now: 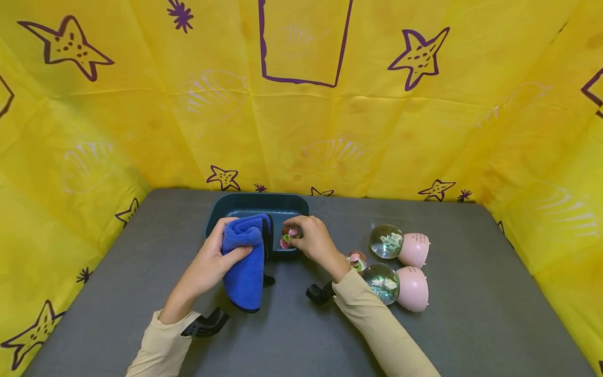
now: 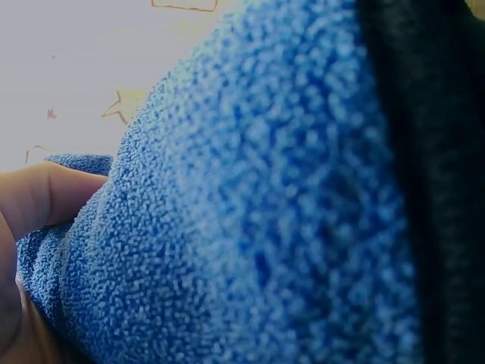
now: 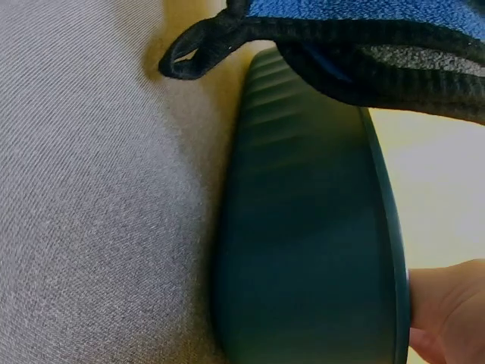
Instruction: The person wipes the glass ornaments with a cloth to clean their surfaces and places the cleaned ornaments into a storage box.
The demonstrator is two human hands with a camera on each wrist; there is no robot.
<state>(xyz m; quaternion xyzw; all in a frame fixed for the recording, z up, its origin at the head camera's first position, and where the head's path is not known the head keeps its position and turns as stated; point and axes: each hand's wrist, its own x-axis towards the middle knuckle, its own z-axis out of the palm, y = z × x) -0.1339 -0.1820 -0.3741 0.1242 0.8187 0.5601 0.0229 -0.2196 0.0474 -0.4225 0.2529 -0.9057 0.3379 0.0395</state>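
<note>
A folded blue towel [image 1: 245, 267] with black edging hangs from my left hand [image 1: 212, 264], which grips it with the thumb across its front. In the left wrist view the towel [image 2: 250, 197] fills most of the picture. My right hand [image 1: 313, 238] holds a small glass ball [image 1: 291, 233] with pink and green inside, at the right end of a dark teal basin [image 1: 226, 202]. From the right wrist, the basin's outer wall [image 3: 311, 220] hides the ball and most of the hand. Near the right forearm lies another small glass ball [image 1: 356, 260], partly covered by the wrist.
Two snow globes with pink bases, a farther one [image 1: 414, 250] and a nearer one [image 1: 413, 289], lie on their sides at the right. The grey tabletop [image 1: 292, 335] meets yellow patterned cloth [image 1: 292, 125] at the back and sides.
</note>
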